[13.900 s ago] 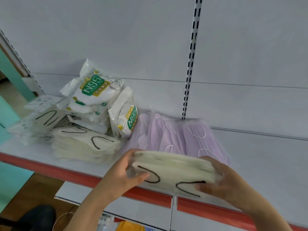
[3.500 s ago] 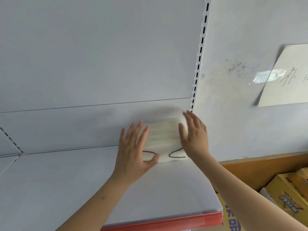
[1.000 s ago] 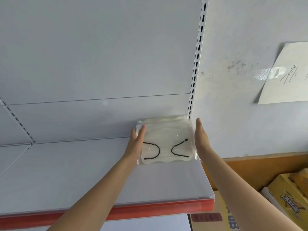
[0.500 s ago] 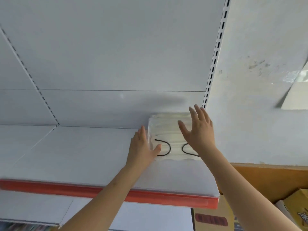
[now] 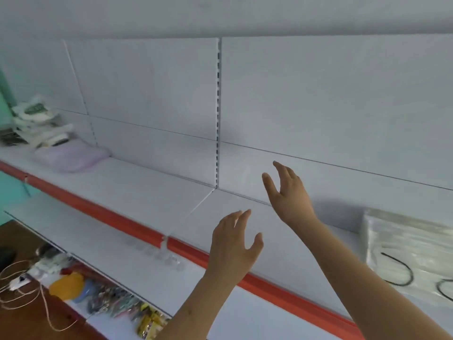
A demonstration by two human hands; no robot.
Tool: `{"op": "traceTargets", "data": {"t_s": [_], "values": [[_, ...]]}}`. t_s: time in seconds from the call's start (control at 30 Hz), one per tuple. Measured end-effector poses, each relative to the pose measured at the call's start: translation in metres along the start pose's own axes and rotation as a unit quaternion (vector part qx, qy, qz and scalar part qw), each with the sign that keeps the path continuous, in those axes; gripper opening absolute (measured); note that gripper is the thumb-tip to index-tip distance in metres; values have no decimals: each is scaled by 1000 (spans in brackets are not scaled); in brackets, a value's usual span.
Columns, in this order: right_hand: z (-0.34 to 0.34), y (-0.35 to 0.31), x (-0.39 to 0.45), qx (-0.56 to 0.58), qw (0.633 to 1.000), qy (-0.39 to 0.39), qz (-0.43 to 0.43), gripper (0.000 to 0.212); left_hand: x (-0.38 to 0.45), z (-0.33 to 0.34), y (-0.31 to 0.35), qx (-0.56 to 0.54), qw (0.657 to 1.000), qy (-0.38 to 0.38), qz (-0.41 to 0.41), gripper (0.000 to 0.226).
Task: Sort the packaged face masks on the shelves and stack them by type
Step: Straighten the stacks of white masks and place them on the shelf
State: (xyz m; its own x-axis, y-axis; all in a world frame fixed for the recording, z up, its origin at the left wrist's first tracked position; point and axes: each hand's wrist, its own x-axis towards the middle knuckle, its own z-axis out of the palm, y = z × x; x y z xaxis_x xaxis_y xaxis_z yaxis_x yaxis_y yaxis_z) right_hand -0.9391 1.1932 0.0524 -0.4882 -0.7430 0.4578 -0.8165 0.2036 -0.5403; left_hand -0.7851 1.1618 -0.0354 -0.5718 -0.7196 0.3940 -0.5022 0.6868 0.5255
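Glossy crinkled mask pack (image 5: 407,246); hands bare.

**Mask packs on the shelf**

We see a clear pack of cream masks with black ear loops (image 5: 407,251) lying flat at the shelf (image 5: 147,192)'s right end. At its far left lie lilac masks (image 5: 71,154) beside a blurred heap of white packs (image 5: 39,126).

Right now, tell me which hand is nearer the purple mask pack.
Left. The left hand hovers open over the shelf's front edge, far right of the purple mask pack; the right hand is farther right, toward the back panel.
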Motion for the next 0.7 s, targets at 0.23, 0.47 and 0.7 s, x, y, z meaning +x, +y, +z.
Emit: {"op": "traceTargets", "data": {"t_s": [0.23, 0.47, 0.7], "values": [[157, -181, 54, 83, 993, -71, -46, 64, 13, -140, -177, 30, 997, 26, -66, 62], [277, -308, 118, 138, 981, -123, -58, 60, 34, -234, -322, 3, 986, 88, -143, 57], [423, -367, 205, 193, 956, -219, 26, 57, 99, -275, -471, 11, 976, 120, -184, 55]]}}
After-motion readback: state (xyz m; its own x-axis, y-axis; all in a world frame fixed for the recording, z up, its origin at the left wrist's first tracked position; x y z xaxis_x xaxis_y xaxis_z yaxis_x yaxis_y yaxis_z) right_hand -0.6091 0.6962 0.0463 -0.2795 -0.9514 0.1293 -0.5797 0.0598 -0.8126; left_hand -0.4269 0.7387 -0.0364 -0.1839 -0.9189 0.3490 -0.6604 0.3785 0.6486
